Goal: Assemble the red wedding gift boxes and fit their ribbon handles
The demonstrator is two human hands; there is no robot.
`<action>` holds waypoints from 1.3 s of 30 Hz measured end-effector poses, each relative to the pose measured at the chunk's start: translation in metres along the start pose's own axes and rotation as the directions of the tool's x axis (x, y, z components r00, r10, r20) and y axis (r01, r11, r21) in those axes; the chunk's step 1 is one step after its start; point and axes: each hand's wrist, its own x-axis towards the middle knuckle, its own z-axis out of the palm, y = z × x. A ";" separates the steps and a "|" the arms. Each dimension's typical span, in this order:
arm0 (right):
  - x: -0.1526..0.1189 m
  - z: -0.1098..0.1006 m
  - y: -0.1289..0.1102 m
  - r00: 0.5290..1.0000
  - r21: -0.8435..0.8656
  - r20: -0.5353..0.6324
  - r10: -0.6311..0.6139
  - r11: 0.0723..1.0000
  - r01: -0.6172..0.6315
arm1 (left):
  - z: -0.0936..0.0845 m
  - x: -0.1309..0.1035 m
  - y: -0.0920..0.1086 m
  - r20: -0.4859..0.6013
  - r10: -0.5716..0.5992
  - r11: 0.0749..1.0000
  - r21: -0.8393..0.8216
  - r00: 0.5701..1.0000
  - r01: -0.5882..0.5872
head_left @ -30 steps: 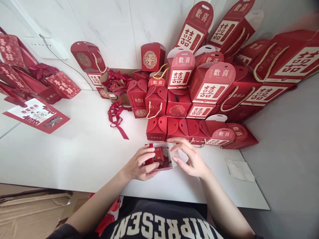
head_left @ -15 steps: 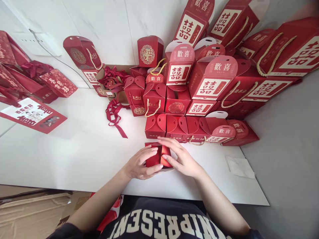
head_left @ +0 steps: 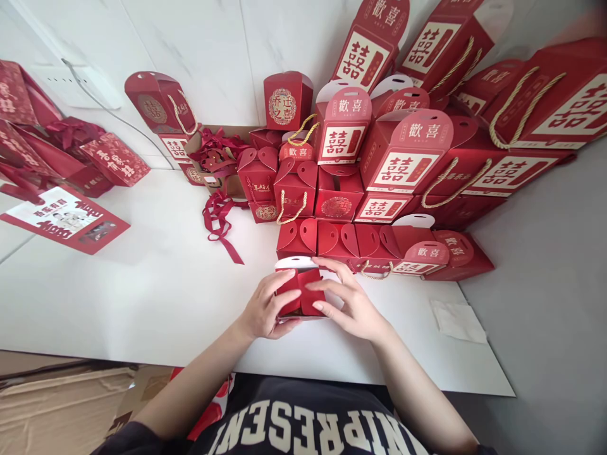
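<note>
A small red paper box (head_left: pixel 300 289) stands between my hands at the table's middle. Its two side flaps are folded inward over the top, and a white-lined rounded flap stands up at its far edge. My left hand (head_left: pixel 274 305) grips the box's left side, thumb at the near corner and fingers over the left flap. On the right side rests my right hand (head_left: pixel 348 300), its fingers spread over the right flap and one fingertip by the far flap.
Rows of finished red boxes (head_left: pixel 336 240) stand just beyond, stacked higher at the right. Dark red ribbon (head_left: pixel 220 221) lies left of them. A red card (head_left: pixel 66 218) and bags are far left, a white tissue (head_left: pixel 458 319) at right.
The far flap now stands up with its white lining showing. Both side flaps lie flatter over the box top. My left fingers have shifted on the box, and my right fingers have spread.
</note>
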 end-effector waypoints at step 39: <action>-0.003 -0.002 -0.028 0.984 -0.343 -0.060 -0.170 0.929 0.139 | -0.121 0.045 -0.121 -0.138 -0.915 0.328 0.291 0.379 0.899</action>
